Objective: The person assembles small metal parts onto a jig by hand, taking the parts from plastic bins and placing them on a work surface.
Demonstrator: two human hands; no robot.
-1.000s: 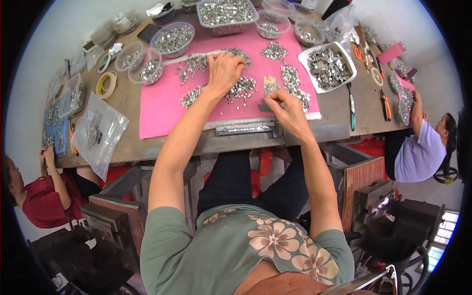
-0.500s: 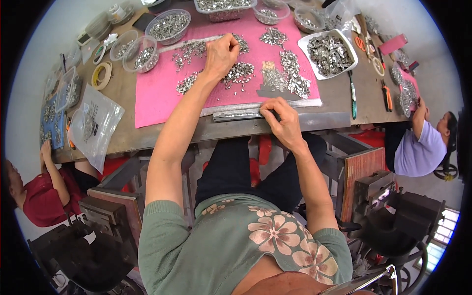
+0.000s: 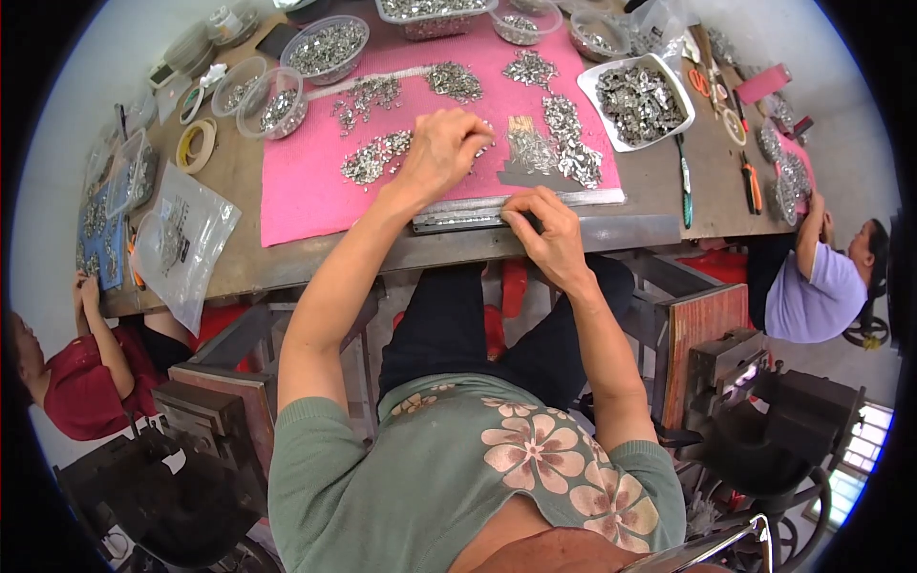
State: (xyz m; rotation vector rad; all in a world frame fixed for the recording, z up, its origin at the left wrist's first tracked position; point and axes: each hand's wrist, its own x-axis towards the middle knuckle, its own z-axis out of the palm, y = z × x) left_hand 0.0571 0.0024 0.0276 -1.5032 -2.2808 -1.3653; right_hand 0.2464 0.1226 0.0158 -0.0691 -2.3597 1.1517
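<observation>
**Hands now split between the parts and the strip**

Change since a second ago: the right hand has left the heaps of small metal parts and come back to the near edge of the pink mat [image 3: 306,205], while the left hand has stayed over the parts. It seems that one hand now gathers pieces and the other serves the metal strip, so the work looks in its middle.

Left of the mat lies a clear plastic bag [image 3: 181,239], with a tape roll [image 3: 197,145] behind it. On the mat, the left hand [image 3: 441,153] rests palm down, fingers curled over a heap of metal parts [image 3: 374,158]; if it holds any piece I cannot tell. At the near edge of the mat lies the long metal strip [image 3: 458,216]. The right hand [image 3: 546,234] touches its right part, fingers bent and pressing on it, not closed around it. Beyond the far right corner of the mat stands a white tray [image 3: 676,94] full of parts.
</observation>
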